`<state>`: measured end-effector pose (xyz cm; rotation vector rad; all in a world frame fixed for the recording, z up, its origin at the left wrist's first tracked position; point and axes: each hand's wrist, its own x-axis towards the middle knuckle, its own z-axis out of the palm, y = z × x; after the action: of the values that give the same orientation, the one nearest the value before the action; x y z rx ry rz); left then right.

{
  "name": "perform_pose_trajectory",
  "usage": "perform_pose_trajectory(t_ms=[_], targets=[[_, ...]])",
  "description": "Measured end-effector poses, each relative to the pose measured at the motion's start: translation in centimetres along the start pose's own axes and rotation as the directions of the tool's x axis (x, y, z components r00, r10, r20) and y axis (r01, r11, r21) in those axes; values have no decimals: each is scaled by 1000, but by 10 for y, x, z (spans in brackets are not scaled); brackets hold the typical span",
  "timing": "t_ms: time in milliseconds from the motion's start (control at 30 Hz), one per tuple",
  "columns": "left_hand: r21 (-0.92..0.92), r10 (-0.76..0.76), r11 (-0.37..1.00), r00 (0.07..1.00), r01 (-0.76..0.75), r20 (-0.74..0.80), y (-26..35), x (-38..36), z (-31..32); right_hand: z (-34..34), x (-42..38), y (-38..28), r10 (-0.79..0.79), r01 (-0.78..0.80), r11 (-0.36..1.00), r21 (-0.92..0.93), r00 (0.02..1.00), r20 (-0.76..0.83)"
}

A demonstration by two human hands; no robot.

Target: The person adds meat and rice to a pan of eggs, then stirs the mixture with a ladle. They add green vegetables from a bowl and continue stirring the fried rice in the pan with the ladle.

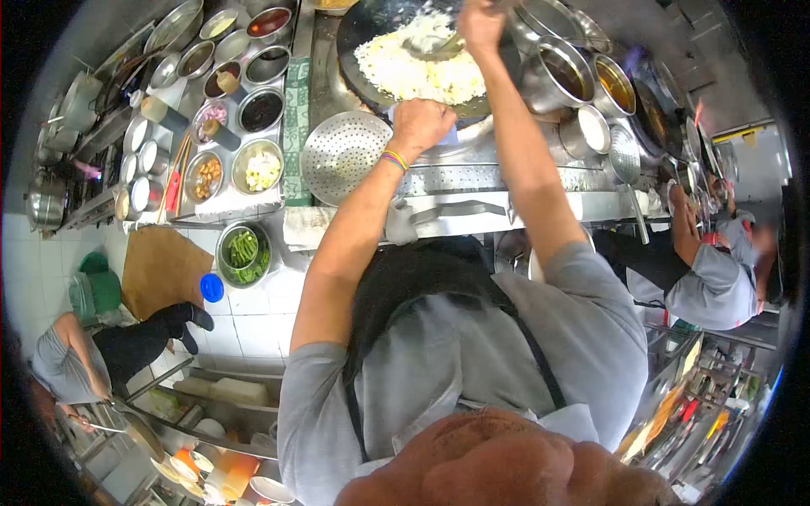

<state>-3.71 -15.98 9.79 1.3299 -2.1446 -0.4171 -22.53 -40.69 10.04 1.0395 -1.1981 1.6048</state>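
Observation:
My right hand (482, 27) is closed around the handle of a ladle (440, 52). The ladle's bowl rests among white and yellow fried rice (388, 66) in a large black wok (353, 51). At the wok's near rim, my left hand (422, 126) is closed over a pale blue cloth (452, 135), its fingertips hidden. Colored bands circle that wrist. Just left of my left forearm lies a round perforated strainer (342, 156).
Bowls of sauces and chopped ingredients, among them a dark sauce bowl (260, 108), stand at left with squeeze bottles. Metal pots (584, 131) and a skimmer (625, 156) are at right. One person (717, 282) stands at far right, another (76, 354) at far left.

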Motion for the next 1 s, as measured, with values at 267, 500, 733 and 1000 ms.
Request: perform_pose_trajectory(t_ms=[267, 500, 733, 1000], targets=[[25, 51, 999, 995, -49, -91, -6, 4, 13, -14, 43, -78, 350, -692, 581, 429, 687, 637], [70, 19, 997, 997, -14, -70, -6, 0, 10, -66, 127, -155, 49, -667, 564, 486, 615, 787], [34, 44, 999, 995, -41, -89, -13, -1, 15, -43, 119, -130, 163, -649, 760, 38, 247, 955], [-16, 75, 997, 995, -77, -69, -4, 3, 12, -61, 103, 9, 448, -916, 267, 299, 393, 803]])
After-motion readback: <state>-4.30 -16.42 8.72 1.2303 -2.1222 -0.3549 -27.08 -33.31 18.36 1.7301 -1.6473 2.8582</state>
